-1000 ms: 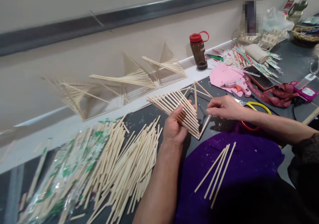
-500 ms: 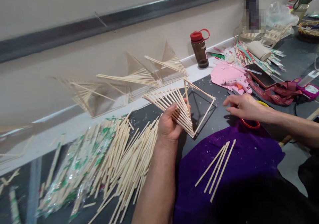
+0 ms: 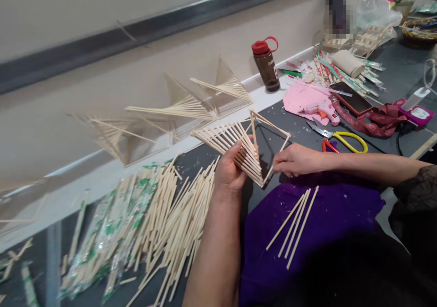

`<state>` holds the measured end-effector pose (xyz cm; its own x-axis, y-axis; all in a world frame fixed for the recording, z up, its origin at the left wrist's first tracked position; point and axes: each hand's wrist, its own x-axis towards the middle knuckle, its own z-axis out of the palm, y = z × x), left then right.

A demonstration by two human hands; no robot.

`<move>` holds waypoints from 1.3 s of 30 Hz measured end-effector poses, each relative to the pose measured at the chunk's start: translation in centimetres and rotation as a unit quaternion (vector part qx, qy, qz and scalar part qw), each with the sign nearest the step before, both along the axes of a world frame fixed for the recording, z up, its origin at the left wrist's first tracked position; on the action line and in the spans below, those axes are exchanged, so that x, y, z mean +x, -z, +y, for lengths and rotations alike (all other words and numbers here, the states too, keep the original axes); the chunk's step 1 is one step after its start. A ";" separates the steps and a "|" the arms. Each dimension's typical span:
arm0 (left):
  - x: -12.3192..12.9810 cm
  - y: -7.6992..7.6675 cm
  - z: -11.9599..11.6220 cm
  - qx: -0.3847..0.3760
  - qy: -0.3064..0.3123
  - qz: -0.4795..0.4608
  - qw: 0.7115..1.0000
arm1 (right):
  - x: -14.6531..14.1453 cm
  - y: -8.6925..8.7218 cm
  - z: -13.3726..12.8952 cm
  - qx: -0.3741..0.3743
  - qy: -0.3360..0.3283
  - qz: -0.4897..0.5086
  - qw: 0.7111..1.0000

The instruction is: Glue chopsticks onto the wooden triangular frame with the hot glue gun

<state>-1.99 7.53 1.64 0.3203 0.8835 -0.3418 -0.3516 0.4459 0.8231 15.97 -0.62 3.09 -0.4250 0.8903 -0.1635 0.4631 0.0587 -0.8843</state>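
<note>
My left hand [image 3: 232,168] grips a fan-shaped frame of thin wooden sticks [image 3: 235,143] by its closely stacked part, thumb on top. The open triangular part of the frame points right. On that side my right hand [image 3: 289,160] has its fingers closed round the lower right stick of the frame. Several loose sticks [image 3: 294,225] lie on the purple cloth [image 3: 331,211] below my right hand. A big pile of bare sticks [image 3: 186,216] lies left of my left forearm, beside sticks in clear and green wrappers [image 3: 112,220].
Similar stick structures [image 3: 177,106] stand along the wall ledge, near a brown bottle with a red lid [image 3: 266,68]. Scissors [image 3: 341,138], a glue gun [image 3: 321,112] on pink material, a phone [image 3: 350,97] and a red lanyard [image 3: 378,122] lie at the right.
My right hand has moved left and down from above the scissors to the frame, and its fingers have closed on a stick. The scissors are now uncovered. The view has shifted slightly.
</note>
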 end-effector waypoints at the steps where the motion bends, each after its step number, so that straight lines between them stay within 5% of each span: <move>1: -0.1 0.0 0.1 0.003 -0.007 0.002 1.000 | 0.6 -0.3 -0.7 -0.014 -0.031 0.031 0.999; 3: -0.3 0.0 0.2 0.006 -0.026 0.003 1.000 | 2.4 -1.1 -2.2 -0.047 -0.072 0.097 0.991; 5: -0.4 -0.2 0.3 0.007 -0.038 0.005 0.999 | 4.5 -1.6 -3.1 -0.060 -0.039 0.149 0.986; 10: -0.2 -0.9 0.1 0.016 -0.037 0.012 0.999 | 8.5 -0.4 -1.4 0.041 0.261 0.170 0.950; 12: -0.1 -1.1 0.0 0.015 -0.036 0.014 0.999 | 8.7 0.7 0.1 0.050 0.302 0.137 0.942; 17: 0.4 -1.4 -0.5 0.020 -0.021 0.017 0.999 | 6.3 2.5 2.7 0.017 0.215 0.098 0.972; 22: 0.0 -1.7 -0.5 0.033 -0.026 0.015 0.999 | 5.3 2.8 3.2 -0.095 0.176 0.115 0.973; 26: -0.6 -1.6 0.0 0.037 -0.026 0.008 0.999 | 7.8 1.0 2.9 -0.097 0.224 0.215 0.946; 32: -0.2 -1.5 -0.1 0.012 -0.068 0.003 0.998 | 11.1 -3.8 3.3 0.018 0.315 0.256 0.914; 39: 0.3 -1.2 -0.1 -0.002 -0.118 -0.019 0.993 | 10.1 -2.4 3.0 -0.015 0.284 0.239 0.928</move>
